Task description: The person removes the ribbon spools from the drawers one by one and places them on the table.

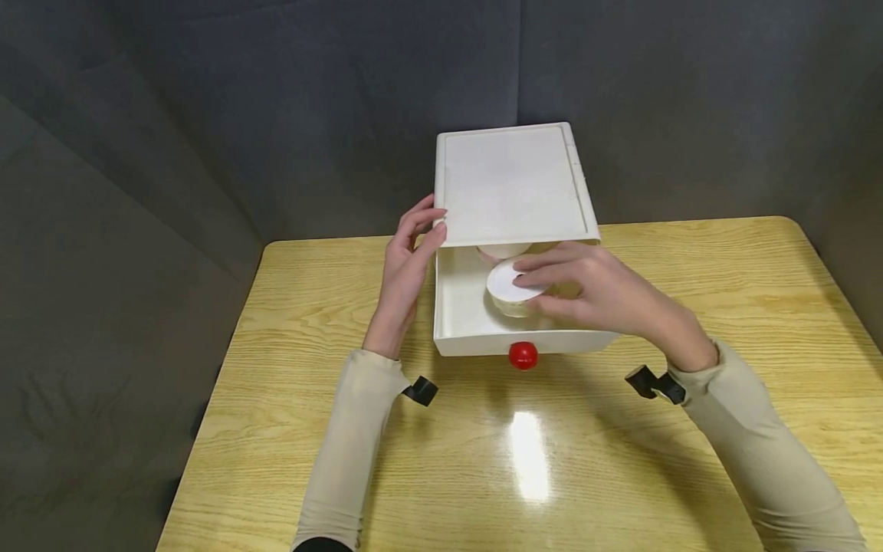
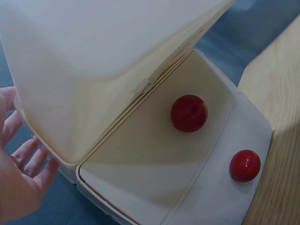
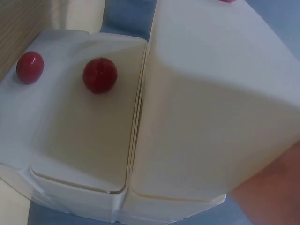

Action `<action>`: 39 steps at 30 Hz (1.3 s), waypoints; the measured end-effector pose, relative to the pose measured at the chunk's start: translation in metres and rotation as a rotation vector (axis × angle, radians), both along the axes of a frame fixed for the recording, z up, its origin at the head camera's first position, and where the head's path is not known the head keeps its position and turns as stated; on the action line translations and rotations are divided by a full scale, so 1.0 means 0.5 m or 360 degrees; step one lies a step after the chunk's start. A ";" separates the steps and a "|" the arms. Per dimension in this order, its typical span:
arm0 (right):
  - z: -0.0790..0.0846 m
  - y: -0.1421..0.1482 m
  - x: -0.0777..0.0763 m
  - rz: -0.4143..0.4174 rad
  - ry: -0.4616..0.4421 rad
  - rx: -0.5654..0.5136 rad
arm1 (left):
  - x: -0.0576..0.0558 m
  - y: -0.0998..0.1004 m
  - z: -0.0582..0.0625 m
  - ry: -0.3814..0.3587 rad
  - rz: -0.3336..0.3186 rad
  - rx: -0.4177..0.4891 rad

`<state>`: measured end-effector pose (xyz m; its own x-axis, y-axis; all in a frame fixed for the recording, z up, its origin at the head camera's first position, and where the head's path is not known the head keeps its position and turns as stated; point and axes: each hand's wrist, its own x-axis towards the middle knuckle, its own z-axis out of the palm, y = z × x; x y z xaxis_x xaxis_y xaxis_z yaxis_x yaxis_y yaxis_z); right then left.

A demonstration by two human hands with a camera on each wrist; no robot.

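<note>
A white drawer unit (image 1: 513, 184) stands at the back of the table, its top drawer (image 1: 458, 307) pulled out by a red knob (image 1: 523, 355) side facing me. My left hand (image 1: 407, 268) rests on the unit's upper left front corner, its fingers along the side in the left wrist view. Inside the drawer, my right hand (image 1: 586, 287) holds a squat round object with a flat white top (image 1: 507, 284) between thumb and fingers. Its exact kind is unclear. Behind it, another pale round object (image 1: 503, 251) shows partly under the unit's top.
Below the pulled-out drawer, two more drawer fronts carry red knobs (image 2: 189, 113) in the wrist views. The unit stands on a wood-grain table (image 1: 310, 322). Dark cloth (image 1: 331, 115) hangs behind and at the sides.
</note>
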<state>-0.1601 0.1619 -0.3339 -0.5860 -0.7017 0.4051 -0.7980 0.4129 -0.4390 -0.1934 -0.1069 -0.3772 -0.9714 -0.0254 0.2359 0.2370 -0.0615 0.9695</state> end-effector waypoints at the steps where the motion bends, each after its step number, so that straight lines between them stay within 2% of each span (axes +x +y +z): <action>1: 0.000 0.000 0.001 -0.0001 0.0000 -0.0020 | 0.000 0.000 0.000 -0.0001 0.0000 -0.0001; 6: 0.006 0.002 0.009 -0.0038 -0.0025 -0.0127 | 0.000 0.001 -0.001 -0.0002 0.0004 -0.0005; 12: 0.022 0.010 0.020 -0.0083 -0.0048 -0.0342 | -0.001 -0.001 -0.004 0.0002 0.0001 0.0013; 19: 0.031 0.017 0.023 -0.0051 0.0061 -0.0584 | -0.002 -0.005 -0.006 0.0000 -0.0009 0.0006; 24: 0.033 0.025 0.021 -0.0112 0.0129 -0.0736 | -0.002 -0.005 -0.006 -0.0002 -0.0010 -0.0014; 33: 0.037 0.049 0.023 -0.0313 0.0181 -0.0785 | -0.001 -0.003 -0.006 0.0085 -0.0044 0.0020; 39: 0.030 0.070 0.021 -0.0387 0.0158 -0.0845 | -0.003 -0.006 -0.008 0.0108 -0.0070 0.0022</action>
